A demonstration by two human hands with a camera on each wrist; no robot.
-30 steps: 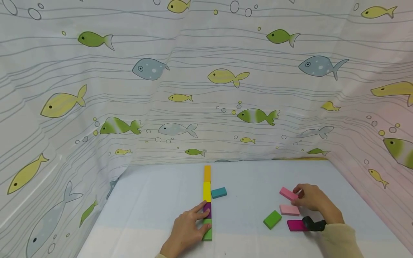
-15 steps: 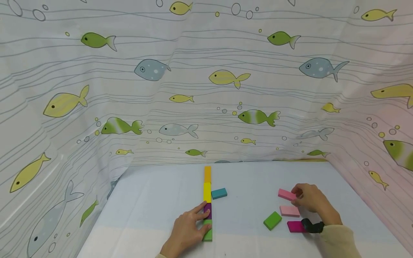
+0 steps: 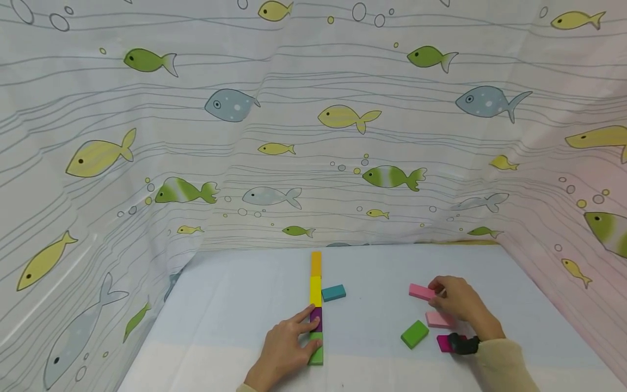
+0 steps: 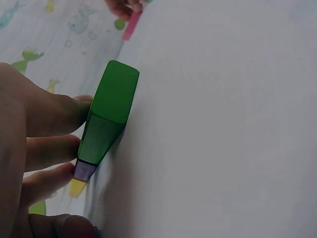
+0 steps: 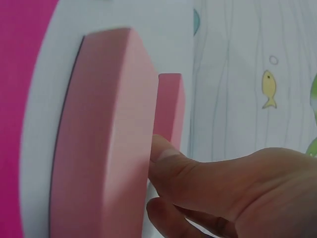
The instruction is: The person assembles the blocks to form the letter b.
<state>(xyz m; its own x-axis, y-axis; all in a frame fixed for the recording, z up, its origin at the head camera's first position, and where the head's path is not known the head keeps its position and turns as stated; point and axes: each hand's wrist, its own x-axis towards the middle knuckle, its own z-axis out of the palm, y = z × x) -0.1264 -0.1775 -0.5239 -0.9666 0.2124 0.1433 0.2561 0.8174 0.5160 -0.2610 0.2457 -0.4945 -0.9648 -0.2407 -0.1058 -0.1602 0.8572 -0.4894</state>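
Note:
In the head view my left hand lies along a straight row of blocks, its fingertips touching the purple block and its thumb at the green block. A yellow block and an orange block continue this row toward the back. On the right, my right hand pinches one end of a pink block between thumb and fingers. Below it lies a lighter pink block, which fills much of the right wrist view. A magenta block is partly hidden behind the black wrist strap.
A teal block lies slanted, its corner close to the yellow block. Another green block sits left of the magenta one. Fish-patterned cloth hangs behind and at both sides of the white table.
My right hand has moved left with the pink block, which has turned from slanted to nearly level in the head view. The left hand stays on the row.

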